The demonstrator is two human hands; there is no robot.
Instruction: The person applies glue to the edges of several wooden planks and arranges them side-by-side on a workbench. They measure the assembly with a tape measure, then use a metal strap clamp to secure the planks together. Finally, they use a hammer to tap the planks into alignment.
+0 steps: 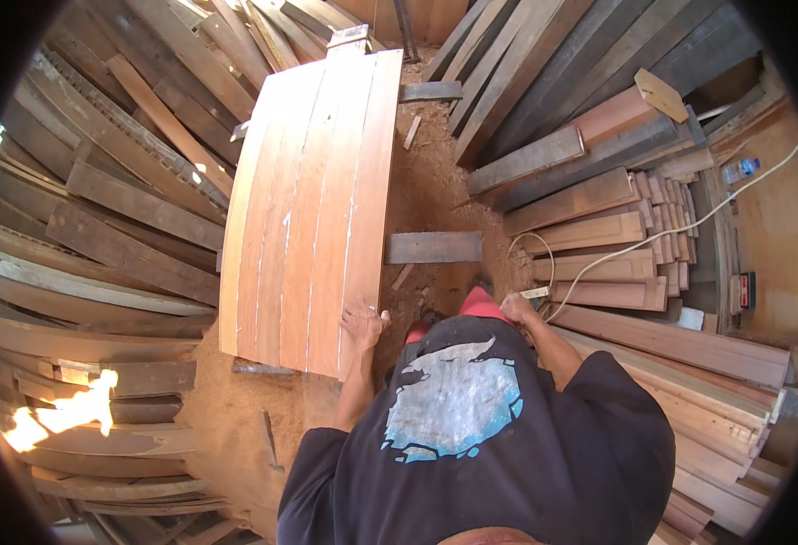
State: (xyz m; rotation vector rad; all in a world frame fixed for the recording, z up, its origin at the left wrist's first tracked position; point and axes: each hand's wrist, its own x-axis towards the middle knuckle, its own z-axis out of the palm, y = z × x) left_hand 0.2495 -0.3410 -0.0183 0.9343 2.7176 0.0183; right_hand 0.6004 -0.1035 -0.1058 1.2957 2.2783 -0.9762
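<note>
A panel of several long, light reddish-brown boards (313, 200) lies side by side in front of me, with white, glue-like lines along the seams. My left hand (363, 325) rests on its near right corner, fingers spread over the surface. Beside my red-clad knee, my right hand (513, 307) is closed; whatever it may hold is hidden. A small pale piece (535, 292) shows just past that hand, and I cannot tell whether the two touch. Under the panel, dark crosspieces stick out to the right, one a short grey-brown plank (433, 247).
Stacked timber (136, 200) lines the left side. Dark beams (562, 82) lean at the far right, above piled planks (599, 241). A pale cable (671, 232) crosses the right side near a plastic bottle (740, 170). A hammer-like tool (270, 440) lies on sawdust.
</note>
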